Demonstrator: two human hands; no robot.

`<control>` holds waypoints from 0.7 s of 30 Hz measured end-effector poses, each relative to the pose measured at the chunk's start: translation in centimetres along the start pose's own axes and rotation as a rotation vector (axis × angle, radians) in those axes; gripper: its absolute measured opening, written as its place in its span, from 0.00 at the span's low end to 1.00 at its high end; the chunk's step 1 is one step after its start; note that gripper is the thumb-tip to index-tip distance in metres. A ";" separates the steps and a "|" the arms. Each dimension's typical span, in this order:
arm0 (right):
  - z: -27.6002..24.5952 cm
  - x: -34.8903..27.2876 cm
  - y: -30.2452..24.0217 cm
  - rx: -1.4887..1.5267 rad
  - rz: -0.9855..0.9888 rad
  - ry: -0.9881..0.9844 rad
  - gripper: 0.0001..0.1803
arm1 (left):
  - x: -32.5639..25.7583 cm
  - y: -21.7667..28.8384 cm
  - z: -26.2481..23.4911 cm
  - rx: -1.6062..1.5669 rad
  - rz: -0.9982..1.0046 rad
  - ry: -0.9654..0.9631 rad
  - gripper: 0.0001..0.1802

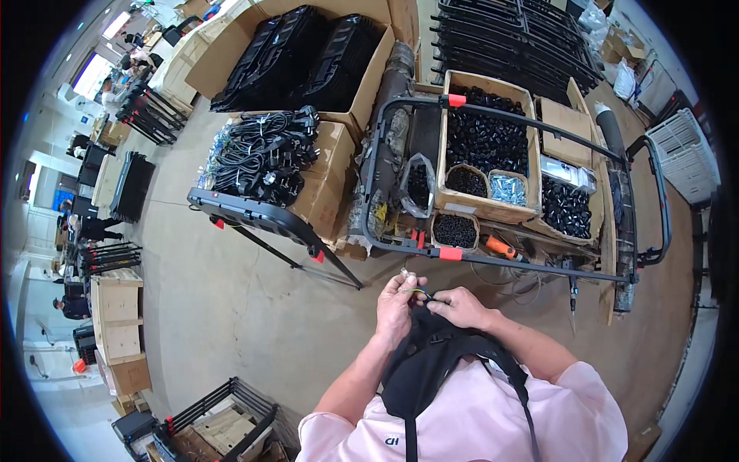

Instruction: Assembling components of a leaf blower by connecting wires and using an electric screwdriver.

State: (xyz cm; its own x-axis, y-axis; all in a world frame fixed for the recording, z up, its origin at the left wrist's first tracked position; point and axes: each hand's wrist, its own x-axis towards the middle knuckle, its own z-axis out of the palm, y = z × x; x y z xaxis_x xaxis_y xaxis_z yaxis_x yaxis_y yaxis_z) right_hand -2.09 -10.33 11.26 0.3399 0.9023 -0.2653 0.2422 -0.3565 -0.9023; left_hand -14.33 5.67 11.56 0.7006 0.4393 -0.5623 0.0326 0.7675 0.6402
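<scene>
**Light, Bendy, Easily Kinked**

The wires run between our two hands, in front of our chest and near the black frame. Our left hand pinches them in its fingers (a pale tip pokes out above, too small to identify); our right hand has its fingers clasped on them too. We judge them light and flexible, best held by the coloured coating.

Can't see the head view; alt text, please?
A person's bare left grip and right grip hold thin yellow-green and blue wires. Beyond is a black tubular frame with red pieces, its near bar in front of an open tan box of small black parts.
</scene>
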 end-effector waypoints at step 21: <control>8.4 8.6 4.0 0.049 0.318 -0.002 0.22 | 10.1 2.5 -8.4 0.404 -0.198 -0.086 0.13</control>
State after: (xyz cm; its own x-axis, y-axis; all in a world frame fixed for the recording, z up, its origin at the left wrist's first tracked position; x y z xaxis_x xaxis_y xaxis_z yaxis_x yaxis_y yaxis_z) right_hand -5.79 -1.94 2.49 0.3896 0.7479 -0.5375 0.0802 -0.6089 -0.7892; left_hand -13.15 15.95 3.12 0.7091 0.2489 -0.6598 0.4353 0.5816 0.6872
